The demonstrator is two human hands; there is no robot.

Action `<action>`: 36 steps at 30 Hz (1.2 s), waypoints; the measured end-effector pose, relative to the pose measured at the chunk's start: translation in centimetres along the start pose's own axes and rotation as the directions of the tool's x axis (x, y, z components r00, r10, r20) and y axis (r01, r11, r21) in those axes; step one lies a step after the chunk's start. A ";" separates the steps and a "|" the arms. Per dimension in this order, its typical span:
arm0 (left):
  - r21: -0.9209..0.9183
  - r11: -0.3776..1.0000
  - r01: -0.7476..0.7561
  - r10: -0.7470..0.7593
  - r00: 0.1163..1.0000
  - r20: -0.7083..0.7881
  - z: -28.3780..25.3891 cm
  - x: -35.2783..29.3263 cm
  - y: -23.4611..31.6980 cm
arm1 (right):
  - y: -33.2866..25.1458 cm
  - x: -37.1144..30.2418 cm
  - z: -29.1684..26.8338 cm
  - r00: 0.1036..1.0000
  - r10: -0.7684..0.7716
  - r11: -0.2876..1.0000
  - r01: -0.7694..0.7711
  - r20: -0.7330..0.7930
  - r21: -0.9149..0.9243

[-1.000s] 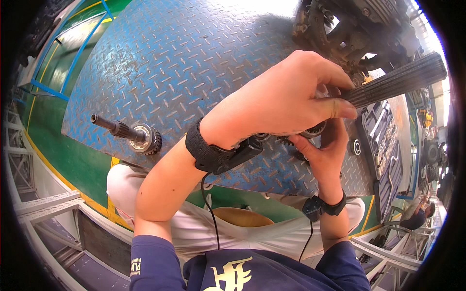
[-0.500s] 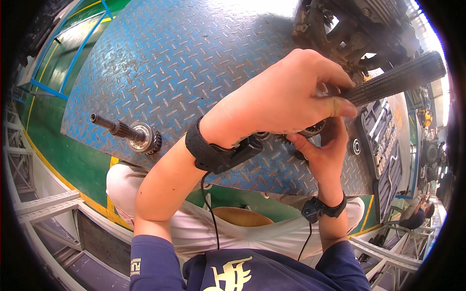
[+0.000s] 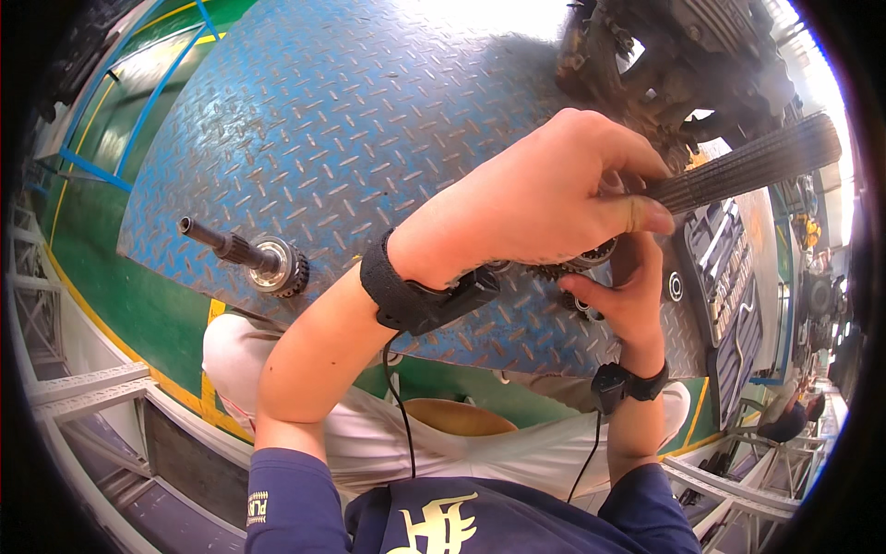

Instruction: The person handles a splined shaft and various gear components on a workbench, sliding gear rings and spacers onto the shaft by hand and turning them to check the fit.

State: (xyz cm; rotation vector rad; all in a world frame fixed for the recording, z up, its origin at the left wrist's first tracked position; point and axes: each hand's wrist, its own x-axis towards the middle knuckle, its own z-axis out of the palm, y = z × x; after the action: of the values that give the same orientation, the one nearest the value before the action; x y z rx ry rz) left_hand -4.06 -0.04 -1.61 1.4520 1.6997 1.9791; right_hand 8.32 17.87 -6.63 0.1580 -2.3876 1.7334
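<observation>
My left hand (image 3: pixel 563 189) reaches across to the right with its thumb and fingers closed round the inner end of a dark, long splined shaft (image 3: pixel 757 171). The shaft points to the right and slightly up, held above the table. Beneath that hand, my right hand (image 3: pixel 637 300) curls its fingers and thumb at a toothed gear (image 3: pixel 551 270), which my left hand partly covers. Some of the right fingers are hidden behind the left. Small round metal parts (image 3: pixel 583 308) show by the right thumb. A bearing ring (image 3: pixel 676 286) lies just right of the right hand.
The blue tread-plate table (image 3: pixel 369 138) carries another gear shaft (image 3: pixel 254 258) at the left. A large dark metal housing (image 3: pixel 683 74) stands at the far right. An open tool case (image 3: pixel 724 268) lies near the right edge. Cables (image 3: pixel 403 406) hang from both wristbands.
The splined shaft has dipped slightly, its outer end lower. My left hand has come down a little, and the right thumb has shifted slightly down and right.
</observation>
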 end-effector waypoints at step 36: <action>-0.023 0.994 0.111 -0.110 0.994 0.012 0.0 0.1 0.7 | -0.4 -0.1 2.2 0.978 -0.064 0.998 0.057 -0.199 -0.039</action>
State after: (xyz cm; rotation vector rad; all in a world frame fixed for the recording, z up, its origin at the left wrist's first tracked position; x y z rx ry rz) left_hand -3.79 -0.21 -1.02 1.3281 1.7078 1.9240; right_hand 8.31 15.65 -6.91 0.0480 -2.2412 1.6003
